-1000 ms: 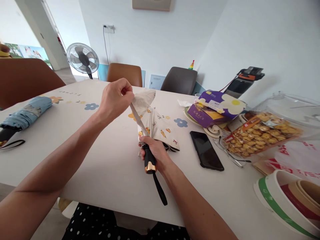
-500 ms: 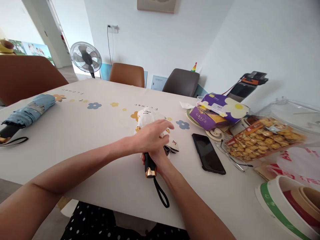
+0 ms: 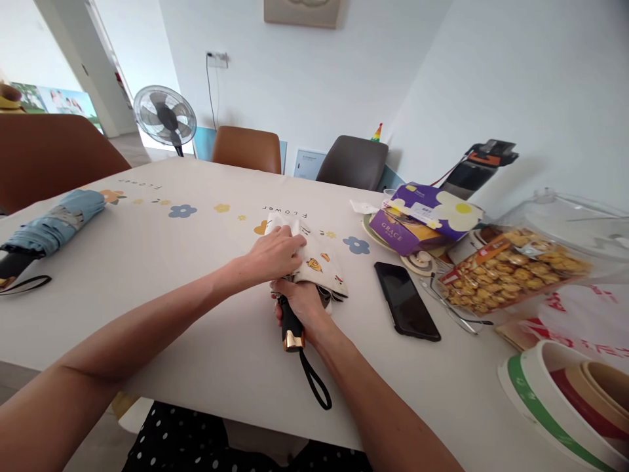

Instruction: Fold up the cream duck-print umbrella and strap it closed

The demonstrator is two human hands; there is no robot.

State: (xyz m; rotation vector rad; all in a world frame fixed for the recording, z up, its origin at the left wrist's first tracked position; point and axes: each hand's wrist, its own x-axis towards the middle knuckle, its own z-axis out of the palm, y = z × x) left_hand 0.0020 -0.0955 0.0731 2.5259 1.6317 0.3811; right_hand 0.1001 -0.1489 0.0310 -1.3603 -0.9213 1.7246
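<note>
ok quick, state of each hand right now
Left hand: curled on the white umbrella; grip can't be told.
Right hand: closed, holding the umbrella's black handle.

We're wearing black cloth (image 3: 177,438), white polka dots, showing at 7 o'clock. We're running bare left hand (image 3: 280,251), right hand (image 3: 305,305), left forearm (image 3: 157,335) (8 o'clock), right forearm (image 3: 381,393) (5 o'clock).

The left hand (image 3: 276,254) hides part of the cream umbrella (image 3: 324,267); the left edge crops the blue umbrella (image 3: 56,226).
</note>
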